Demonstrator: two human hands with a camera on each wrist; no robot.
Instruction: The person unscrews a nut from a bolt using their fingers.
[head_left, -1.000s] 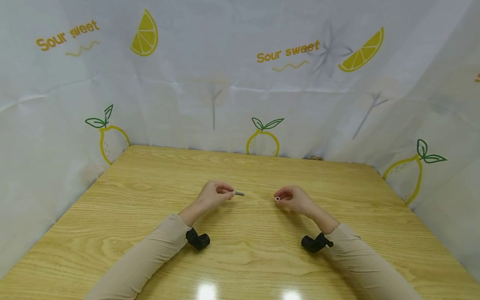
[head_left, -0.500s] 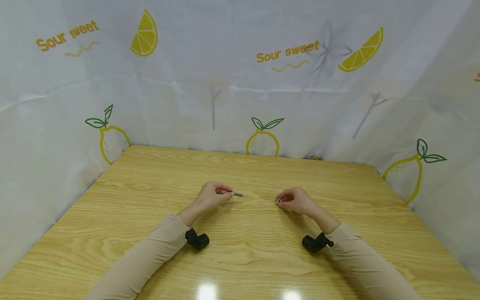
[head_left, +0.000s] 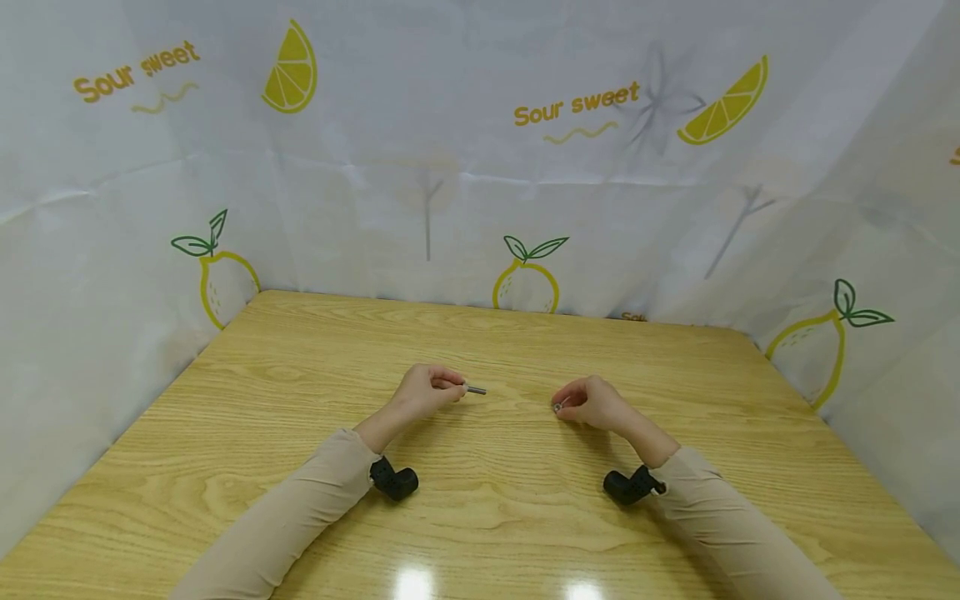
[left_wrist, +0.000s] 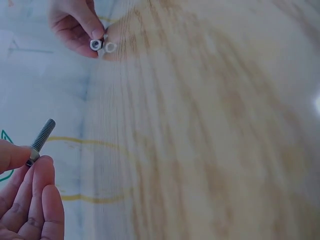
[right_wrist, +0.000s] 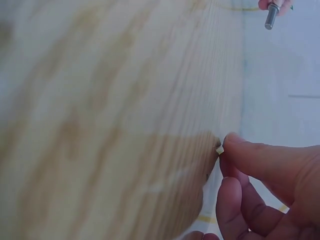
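My left hand pinches a metal bolt by its head between thumb and fingertips. The bolt's threaded shank sticks out free, pointing toward the right hand in the head view. Across a short gap, my right hand pinches a small silver hex nut between thumb and forefinger. The nut's hole shows in the left wrist view; in the right wrist view the fingertips hide most of it. Both hands are low over the wooden table, bolt and nut apart from each other.
The wooden tabletop stretches around both hands. A white curtain printed with lemons hangs at the table's back and sides. Black wrist-worn cameras, one at the left cuff and one at the right, jut inward over the table.
The right hand has shifted slightly to the right and nearer the body, and the nut has turned and dropped a little in its fingers. The left hand with the bolt has barely moved.
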